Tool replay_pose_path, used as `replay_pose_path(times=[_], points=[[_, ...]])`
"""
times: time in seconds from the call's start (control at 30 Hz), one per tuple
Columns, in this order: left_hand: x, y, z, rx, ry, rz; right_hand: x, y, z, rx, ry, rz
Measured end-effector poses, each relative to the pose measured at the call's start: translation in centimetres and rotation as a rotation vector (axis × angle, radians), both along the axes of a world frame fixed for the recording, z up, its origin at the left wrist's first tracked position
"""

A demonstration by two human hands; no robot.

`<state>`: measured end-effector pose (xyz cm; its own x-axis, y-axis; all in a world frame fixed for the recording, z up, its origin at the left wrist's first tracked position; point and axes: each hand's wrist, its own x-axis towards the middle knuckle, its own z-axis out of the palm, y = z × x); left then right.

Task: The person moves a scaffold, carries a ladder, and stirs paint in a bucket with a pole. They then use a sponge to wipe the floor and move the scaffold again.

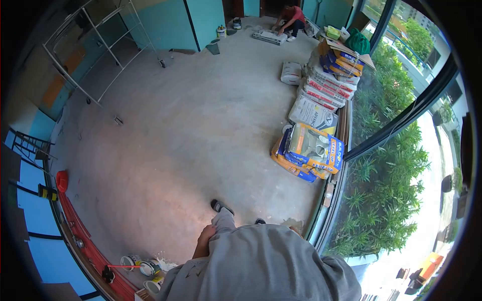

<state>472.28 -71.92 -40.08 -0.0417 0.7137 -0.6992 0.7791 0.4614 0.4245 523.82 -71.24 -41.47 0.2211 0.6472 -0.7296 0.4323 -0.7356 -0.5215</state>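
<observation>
In the head view, the left hand (207, 234) hangs beside the left thigh, against the grey trousers, with the knuckles toward the floor. Its fingers look loosely bent, but I cannot tell how far open they are or whether they have hold of anything. Of the right hand (296, 231) only a sliver shows past the shirt (271, 261); its fingers are hidden, so their state and any hold cannot be told.

Nearest the right hand, forward by the window, lies the top bag (314, 148), flat, printed face up. Its long axis runs crosswise, slanting slightly toward the person at the window end, and that end bears the maker's name. The lower bag (292, 164) sticks out beneath it on the left and near sides, its visible edge slanting the same way. Beyond are a grey bag (310, 114) and a stack of red-lettered bags (329, 90) along the sill.

On the left hand's side, well apart from it, three buckets (153, 285) stand close together near the wall, with a red rod (125, 266) lying crosswise by them.

At the far end a co-worker (293, 22) crouches over a pale bag (270, 37), whose long axis runs left to right.
</observation>
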Motion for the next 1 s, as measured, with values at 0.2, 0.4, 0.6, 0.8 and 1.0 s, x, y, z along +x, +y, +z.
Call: replay_pose_path(times=[0.2, 0.4, 0.6, 0.8, 1.0], points=[[-3.2, 6.8, 0.0, -0.046, -0.059, 0.204, -5.0, 6.8, -1.1, -0.003, -0.033, -0.017], [-13.1, 17.4, -2.0, -0.034, -0.150, 0.173, -14.4, 17.1, 0.1, 0.088, -0.092, 0.030], [-22.0, 22.5, 0.3, -0.051, -0.526, 0.874, -22.8, 30.1, 1.5, 0.231, -0.147, 0.218], [-28.1, 26.9, 0.4, 0.071, -0.571, 1.159, -29.9, 43.4, 2.3, 0.308, -0.222, 0.532], [-29.4, 28.7, -2.4, -0.107, -0.631, 1.418, -40.1, 56.2, 2.1, 0.252, -0.131, 0.578]])
